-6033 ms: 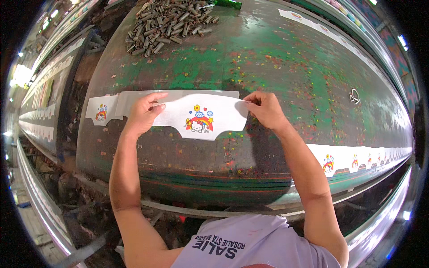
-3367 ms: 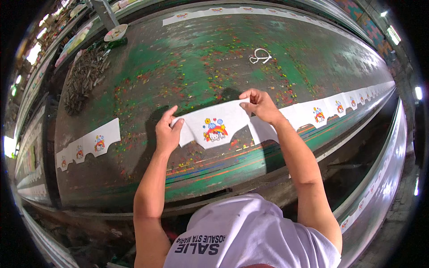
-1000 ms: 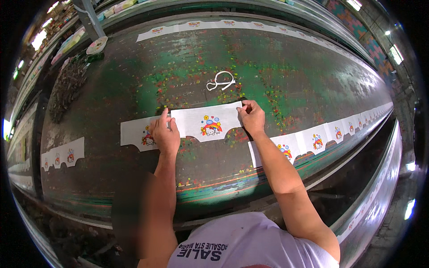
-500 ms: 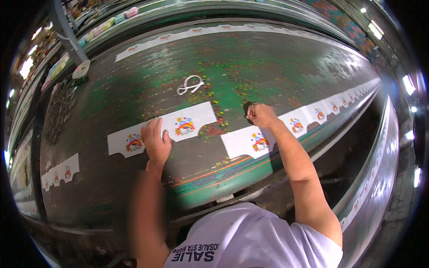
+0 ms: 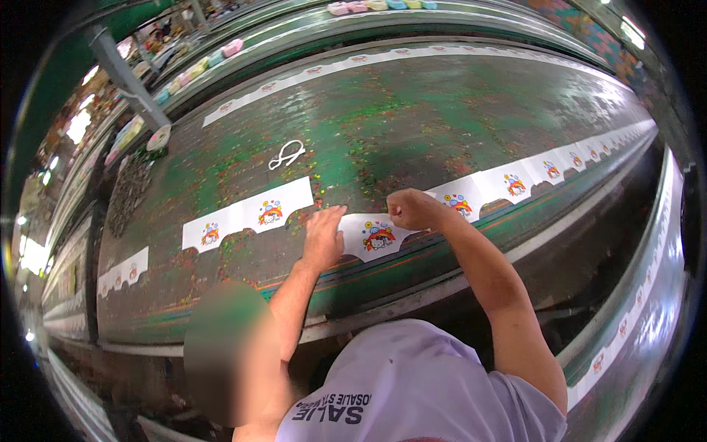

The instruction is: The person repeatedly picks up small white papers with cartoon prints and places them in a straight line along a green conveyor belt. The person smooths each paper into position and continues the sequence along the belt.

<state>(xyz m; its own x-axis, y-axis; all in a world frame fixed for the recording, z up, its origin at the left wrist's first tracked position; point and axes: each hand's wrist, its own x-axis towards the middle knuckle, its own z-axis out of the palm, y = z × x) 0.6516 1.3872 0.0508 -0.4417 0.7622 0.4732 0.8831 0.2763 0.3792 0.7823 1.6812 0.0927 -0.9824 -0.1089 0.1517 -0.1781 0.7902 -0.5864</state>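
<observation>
Left hand (image 5: 324, 237) off the joined pair of rainbow-printed white panels (image 5: 243, 219), now at left edge of near-row end panel (image 5: 353, 234), right hand (image 5: 414, 210), formerly pinching pair's corner, now at end panel's upper right.

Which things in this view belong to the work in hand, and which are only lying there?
Seemingly in the work:
white printed piece between left hand and right hand
row of similar pieces to the right

Apparently just lying there:
white looped strap
heap of dark pieces
pastel bundles further away
</observation>
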